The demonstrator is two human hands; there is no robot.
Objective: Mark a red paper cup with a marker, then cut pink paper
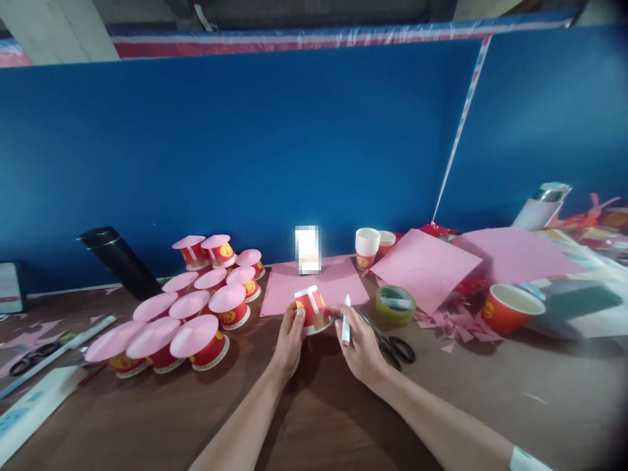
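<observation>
A red paper cup (312, 310) is held upside down near the middle of the table, its white rim low and slightly tilted. My left hand (291, 337) grips its left side, with the thumb on the cup's front. At the cup's right edge are the fingertips of my right hand (360, 343), which also holds a white marker (347, 320) pointing upward. Behind the cup lie pink paper sheets (333, 281). Several upside-down red cups topped with pink paper discs (194, 335) stand in rows on the left.
Black-handled scissors (402, 349) and a tape roll (395, 305) lie right of my right hand. Farther right are an orange-red cup (513, 310), pink sheets and scraps. A black bottle (120, 261) leans at the left, near a power strip (36, 405). A blue partition (245, 144) stands behind.
</observation>
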